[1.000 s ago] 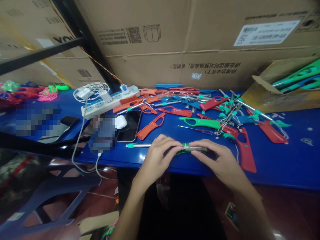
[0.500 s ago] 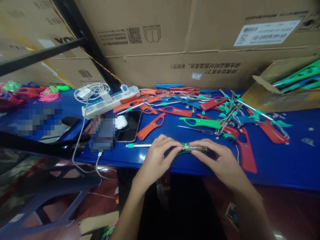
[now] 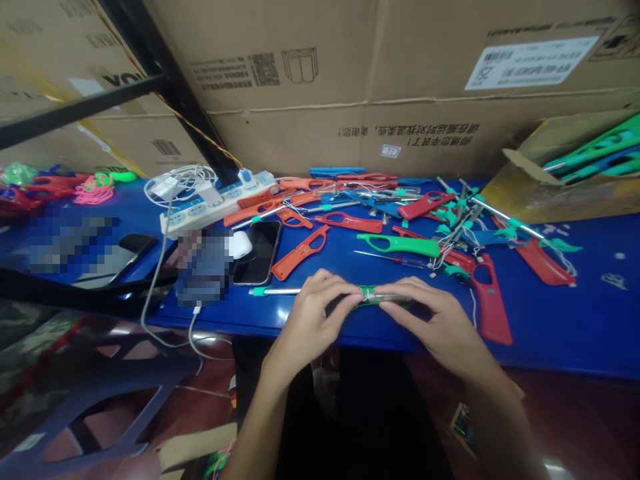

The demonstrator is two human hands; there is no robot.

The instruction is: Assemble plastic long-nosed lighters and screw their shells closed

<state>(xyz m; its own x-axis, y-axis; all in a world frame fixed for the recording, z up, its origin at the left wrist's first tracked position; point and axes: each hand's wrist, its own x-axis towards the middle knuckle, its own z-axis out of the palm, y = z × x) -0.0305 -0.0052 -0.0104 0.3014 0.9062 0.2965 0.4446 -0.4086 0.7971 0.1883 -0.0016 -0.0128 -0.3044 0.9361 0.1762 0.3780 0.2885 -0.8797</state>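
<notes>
A long-necked gas lighter (image 3: 277,291) lies across the table's front edge, its metal tube pointing left with a teal tip. Its green body is opened up, and a clear part shows inside between my hands. My left hand (image 3: 323,307) pinches the lighter near the middle, thumb and forefinger together. From the other side my right hand (image 3: 425,303) grips the body and the clear part between thumb and fingers. Just beyond the hands are a green handle shell (image 3: 400,245) and a thin screwdriver (image 3: 393,259). A red handle shell (image 3: 493,300) lies beside my right hand.
On the blue table (image 3: 550,327) lie many red, orange and blue lighter shells. A white power strip (image 3: 215,207), a phone (image 3: 257,252) and an earbud case (image 3: 240,245) are at the left. An open carton (image 3: 530,190) of lighters stands right, before a large cardboard box (image 3: 320,127).
The view has shifted very slightly. Both hands keep their hold on the lighter, with only a small movement of the fingers around the clear part.
</notes>
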